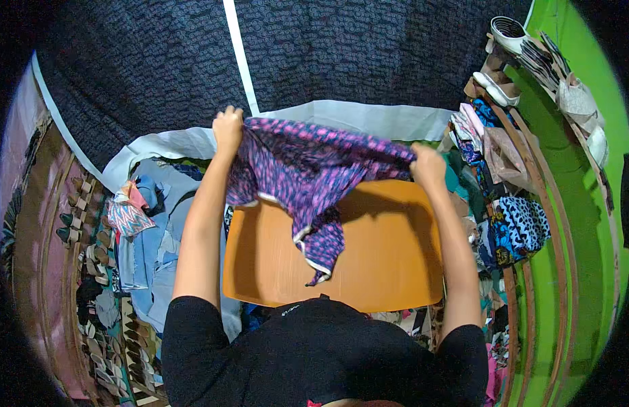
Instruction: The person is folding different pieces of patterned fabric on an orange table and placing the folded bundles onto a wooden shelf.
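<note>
A: Two hands, one cloth. The left hand [227, 129] and the right hand [427, 165] each have their fingers curled tight on the upper edge of a purple patterned cloth [307, 176] with pink marks, and they hold it stretched out between them above the far side of the orange worktop [389, 264].

B: Is any of it folded?

A: Going by how it hangs, I judge it is hardly begun. The cloth is spread wide at the top, bunched and creased in the middle, and one pale-edged corner dangles down toward the middle of the worktop. Whether that corner touches the worktop I cannot tell. No neat fold shows, and nothing is laid flat on the worktop.

B: So what is left?

A: By my reading, nearly all of it: the cloth would need squaring, laying down and smoothing. That is a judgement, not something shown.

B: Do the hands touch anything else?

A: No. Both are closed on the cloth alone, the left hand above the worktop's far left corner, the right hand over its far right corner.

B: And around the worktop?

A: Beyond its far edge lies a large dark blue patterned fabric [328, 47] with a white border. To the left of the worktop is a heap of light blue clothes [155, 237]. To the right of it, more colourful folded cloths [511, 227] are piled beside a green wall [585, 224].
</note>
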Demonstrator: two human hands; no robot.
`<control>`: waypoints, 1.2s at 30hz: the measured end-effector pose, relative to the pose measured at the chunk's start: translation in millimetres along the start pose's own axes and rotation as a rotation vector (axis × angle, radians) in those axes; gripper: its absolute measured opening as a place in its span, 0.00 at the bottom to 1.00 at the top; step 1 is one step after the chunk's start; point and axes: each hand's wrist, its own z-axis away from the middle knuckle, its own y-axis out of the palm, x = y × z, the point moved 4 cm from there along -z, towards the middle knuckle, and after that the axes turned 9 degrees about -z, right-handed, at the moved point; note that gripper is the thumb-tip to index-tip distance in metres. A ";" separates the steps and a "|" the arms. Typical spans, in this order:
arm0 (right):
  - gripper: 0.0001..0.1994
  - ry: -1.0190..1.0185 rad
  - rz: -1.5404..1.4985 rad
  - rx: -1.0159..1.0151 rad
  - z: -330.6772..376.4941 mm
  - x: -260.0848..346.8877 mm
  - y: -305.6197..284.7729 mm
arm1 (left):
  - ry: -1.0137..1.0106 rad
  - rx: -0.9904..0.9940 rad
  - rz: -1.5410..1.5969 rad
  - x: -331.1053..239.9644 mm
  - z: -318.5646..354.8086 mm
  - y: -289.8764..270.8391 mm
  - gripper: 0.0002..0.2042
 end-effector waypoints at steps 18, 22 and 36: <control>0.15 -0.088 -0.330 -0.603 17.3 -42.7 -88.8 | 0.006 -0.381 0.525 13.1 -41.5 -130.3 0.16; 0.14 0.225 -0.614 -0.113 128.8 -51.2 3.5 | -0.028 0.184 0.453 -5.3 104.0 -37.1 0.21; 0.11 1.056 -0.681 -0.423 357.5 -110.2 90.0 | -0.349 0.607 0.626 -44.0 346.9 -56.5 0.16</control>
